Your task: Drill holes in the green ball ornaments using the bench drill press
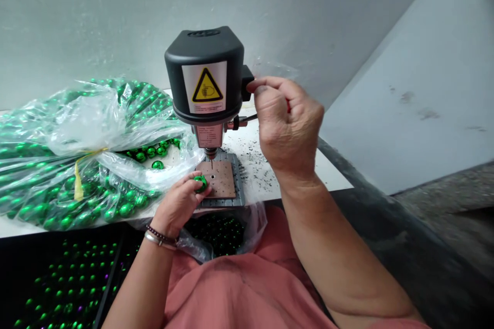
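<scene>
A small black bench drill (208, 82) with a yellow warning label stands on the white table. Its thin bit points down over a brown plate (223, 180) on the grey base. My left hand (179, 200) pinches a shiny green ball (200, 183) at the plate's left edge, left of the bit. My right hand (287, 118) is raised at the right of the drill head, its fingers closed beside the black block on the drill's side. What those fingers grip is hidden.
Clear plastic bags (88, 123) full of green balls cover the left of the table (262, 164). Loose green balls (157, 164) lie near the drill. Dark shavings are scattered around its base. An open bag (218, 234) of balls is below the edge; a black tray (69, 277) holds more.
</scene>
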Available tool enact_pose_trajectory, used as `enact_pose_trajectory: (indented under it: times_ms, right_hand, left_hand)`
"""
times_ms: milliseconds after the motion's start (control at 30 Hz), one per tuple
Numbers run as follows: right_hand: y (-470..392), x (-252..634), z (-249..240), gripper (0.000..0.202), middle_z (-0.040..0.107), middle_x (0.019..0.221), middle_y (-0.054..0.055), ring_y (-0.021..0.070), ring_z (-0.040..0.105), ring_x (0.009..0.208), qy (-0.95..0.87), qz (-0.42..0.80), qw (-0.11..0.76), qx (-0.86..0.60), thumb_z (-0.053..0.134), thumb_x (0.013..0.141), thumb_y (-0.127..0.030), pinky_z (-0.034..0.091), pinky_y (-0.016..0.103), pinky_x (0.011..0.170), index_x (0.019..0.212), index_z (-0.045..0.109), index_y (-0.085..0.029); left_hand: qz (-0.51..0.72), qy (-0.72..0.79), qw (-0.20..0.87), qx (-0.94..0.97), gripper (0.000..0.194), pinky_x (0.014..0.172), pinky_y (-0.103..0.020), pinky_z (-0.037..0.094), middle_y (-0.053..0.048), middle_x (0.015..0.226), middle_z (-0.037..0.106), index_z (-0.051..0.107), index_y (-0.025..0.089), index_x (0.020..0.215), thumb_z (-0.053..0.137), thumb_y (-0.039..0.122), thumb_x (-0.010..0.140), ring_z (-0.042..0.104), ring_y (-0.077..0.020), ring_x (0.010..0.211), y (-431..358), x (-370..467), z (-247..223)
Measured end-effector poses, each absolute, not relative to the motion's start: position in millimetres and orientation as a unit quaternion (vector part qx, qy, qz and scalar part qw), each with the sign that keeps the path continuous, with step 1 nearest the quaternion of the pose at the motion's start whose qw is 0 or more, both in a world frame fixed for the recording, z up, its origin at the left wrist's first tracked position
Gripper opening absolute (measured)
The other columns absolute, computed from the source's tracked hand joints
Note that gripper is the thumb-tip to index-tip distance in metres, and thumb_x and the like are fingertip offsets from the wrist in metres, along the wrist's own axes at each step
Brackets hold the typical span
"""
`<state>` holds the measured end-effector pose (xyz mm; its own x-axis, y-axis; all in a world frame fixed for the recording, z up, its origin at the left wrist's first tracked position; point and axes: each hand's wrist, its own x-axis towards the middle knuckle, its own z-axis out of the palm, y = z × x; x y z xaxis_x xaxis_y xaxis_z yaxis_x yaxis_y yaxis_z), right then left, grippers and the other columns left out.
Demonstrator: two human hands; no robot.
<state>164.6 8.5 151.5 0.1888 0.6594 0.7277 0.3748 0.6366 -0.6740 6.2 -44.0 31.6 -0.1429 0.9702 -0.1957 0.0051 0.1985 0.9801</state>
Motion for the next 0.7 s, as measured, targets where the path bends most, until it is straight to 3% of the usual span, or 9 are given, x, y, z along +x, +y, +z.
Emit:
enact_pose_trajectory:
  times_ms: [100,200,367,567,700]
  right_hand:
    - [8.4,164.2,151.5,0.02,0.049,0.057,-0.005,0.0015,0.044,0.049,-0.627,0.103,0.649,-0.419,0.044,0.084,-0.025,0.036,0.015,0.048,0.083,0.062,-0.017]
    - [8.5,164.8,151.2,0.021,0.049,0.057,-0.005,0.0014,0.045,0.049,-0.628,0.096,0.653,-0.413,0.043,0.084,-0.025,0.036,0.015,0.048,0.083,0.062,-0.016]
    - [9.0,166.4,148.5,0.023,0.049,0.056,-0.005,0.0017,0.045,0.05,-0.642,0.087,0.642,-0.411,0.041,0.085,-0.028,0.04,0.016,0.054,0.085,0.061,-0.017]
    - [9.5,167.8,146.5,0.024,0.053,0.062,-0.004,0.0031,0.044,0.053,-0.652,0.073,0.627,-0.421,0.038,0.086,-0.028,0.039,0.018,0.056,0.087,0.06,-0.018]
    - [16.5,169.7,157.4,0.026,0.048,0.058,-0.004,0.0034,0.043,0.055,-0.652,0.096,0.625,-0.419,0.039,0.084,-0.029,0.036,0.019,0.058,0.078,0.061,-0.016]
  left_hand:
    - [0.471,0.581,0.529,0.401,0.043,0.082,-0.033,0.048,-0.005,0.091,0.063,0.052,0.014,0.11,0.056,0.024,0.068,0.06,-0.0149,0.084,-44.0,5.2,26.0]
    - [0.404,0.653,0.403,0.498,0.05,0.08,-0.033,0.047,-0.006,0.096,0.062,0.048,0.016,0.119,0.057,0.03,0.071,0.059,-0.0164,0.085,-42.2,3.8,18.6]
    - [0.325,0.684,0.267,0.596,0.035,0.083,-0.034,0.044,-0.008,0.098,0.062,0.052,0.015,0.108,0.053,0.03,0.077,0.058,-0.0186,0.089,-34.5,3.0,7.4]
    - [0.274,0.685,0.247,0.628,0.031,0.084,-0.033,0.044,-0.008,0.101,0.064,0.054,0.015,0.107,0.049,0.027,0.079,0.059,-0.0195,0.092,-26.8,7.1,13.5]
    - [0.231,0.685,0.234,0.65,0.034,0.088,-0.034,0.042,-0.01,0.108,0.064,0.056,0.015,0.111,0.049,0.028,0.08,0.058,-0.0221,0.099,-21.7,9.1,21.9]
